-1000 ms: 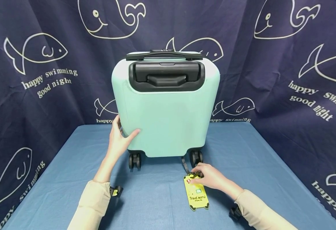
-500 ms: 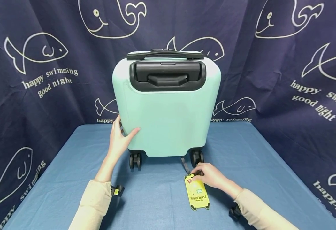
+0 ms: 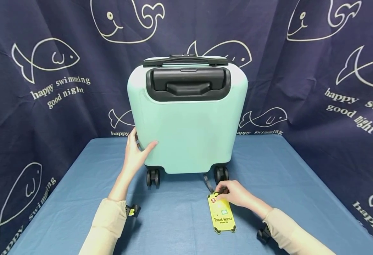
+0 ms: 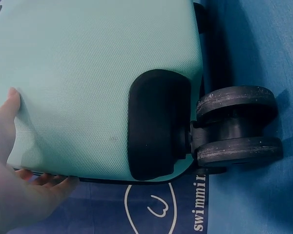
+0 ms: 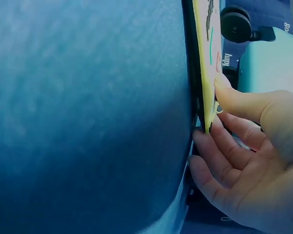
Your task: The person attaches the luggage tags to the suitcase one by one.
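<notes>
A mint-green suitcase (image 3: 186, 136) stands upright on its black wheels, its retracted black pull handle (image 3: 188, 85) facing me. My left hand (image 3: 134, 154) grips its lower left side, thumb on the front face and fingers round behind the edge. The left wrist view shows that thumb and the fingertips on the textured shell beside a twin wheel (image 4: 241, 151). Near the right front wheel (image 3: 221, 173), my right hand (image 3: 234, 194) pinches the upper end of a yellow luggage tag (image 3: 223, 216) reading "Travel World". A dark strap (image 3: 208, 182) runs from the tag toward the suitcase's underside.
Blue cloth (image 3: 173, 223) covers the table. A navy curtain (image 3: 269, 81) with white whale and fish drawings surrounds it at the back and both sides. Small black devices (image 3: 133, 211) sit at the wrists, close over the cloth.
The scene has shifted slightly to the right in the head view. Both hands keep their hold on the suitcase and the luggage tag.
</notes>
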